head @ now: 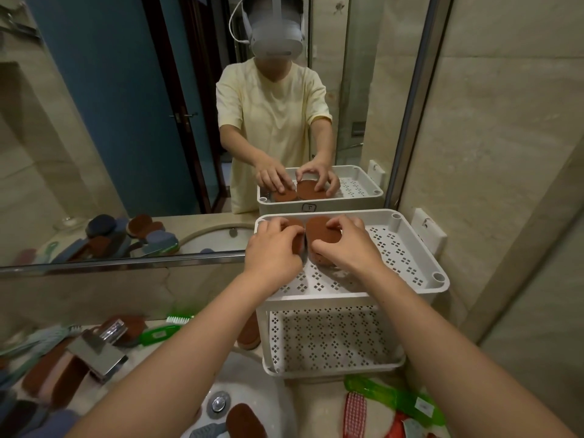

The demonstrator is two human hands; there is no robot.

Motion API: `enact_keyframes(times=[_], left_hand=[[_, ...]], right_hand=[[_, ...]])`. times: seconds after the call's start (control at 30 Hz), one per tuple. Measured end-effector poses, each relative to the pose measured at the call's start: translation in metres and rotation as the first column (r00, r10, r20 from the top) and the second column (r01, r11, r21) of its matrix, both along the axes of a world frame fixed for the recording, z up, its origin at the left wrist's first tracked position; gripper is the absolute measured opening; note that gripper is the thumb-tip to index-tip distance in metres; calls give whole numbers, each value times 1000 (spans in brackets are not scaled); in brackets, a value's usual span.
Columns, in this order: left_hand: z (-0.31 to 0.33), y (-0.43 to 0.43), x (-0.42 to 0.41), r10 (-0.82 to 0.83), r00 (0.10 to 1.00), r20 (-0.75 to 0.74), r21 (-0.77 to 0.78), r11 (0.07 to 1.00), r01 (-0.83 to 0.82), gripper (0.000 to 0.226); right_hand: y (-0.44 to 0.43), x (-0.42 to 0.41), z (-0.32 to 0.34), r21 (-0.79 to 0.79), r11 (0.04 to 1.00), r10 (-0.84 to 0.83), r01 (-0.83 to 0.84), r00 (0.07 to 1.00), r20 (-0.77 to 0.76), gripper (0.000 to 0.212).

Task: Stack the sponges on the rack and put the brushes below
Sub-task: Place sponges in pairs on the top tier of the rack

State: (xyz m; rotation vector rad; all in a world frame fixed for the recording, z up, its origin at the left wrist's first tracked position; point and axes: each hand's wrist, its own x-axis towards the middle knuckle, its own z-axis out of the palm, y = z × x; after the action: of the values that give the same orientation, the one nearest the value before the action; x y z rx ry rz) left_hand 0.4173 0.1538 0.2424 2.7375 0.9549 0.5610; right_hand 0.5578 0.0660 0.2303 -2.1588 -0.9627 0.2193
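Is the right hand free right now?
No, the right hand grips a brown sponge in the rack's top tray.

We are viewing a wall mirror [126,137] spanning 9 to 12 o'clock; it is reflecting a blue panel [104,90]. Beige stone-look wall tiles [505,121] are covering 1 to 4 o'clock. A white basin [249,374] with a chrome drain [220,402] is sitting at 6 o'clock, a chrome tap [101,346] at 8 o'clock.
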Motion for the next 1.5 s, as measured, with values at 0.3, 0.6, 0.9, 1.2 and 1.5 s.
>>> enact_keyframes(times=[0.3,0.6,0.9,1.2,1.5], left_hand=[[-4,-3,-1,127,992,19,63,990,-128,55],[-4,5,4,163,986,-25,41,986,-162,55],[7,-13,-19,160,942,294,-216,971,-97,47],[-10,-72,-66,178,699,693,-366,922,128,39],[-77,-123,-114,-61,745,665,-227,933,279,46]], right_hand=[[-1,-1,-2,30,994,105,-104,994,-36,80],[4,1,1,15,991,130,-130,991,-32,86],[-9,-12,15,30,997,66,-67,997,42,65],[-76,-96,6,557,829,-110,49,991,77,33],[-140,-154,-64,458,865,-224,207,974,-19,39]])
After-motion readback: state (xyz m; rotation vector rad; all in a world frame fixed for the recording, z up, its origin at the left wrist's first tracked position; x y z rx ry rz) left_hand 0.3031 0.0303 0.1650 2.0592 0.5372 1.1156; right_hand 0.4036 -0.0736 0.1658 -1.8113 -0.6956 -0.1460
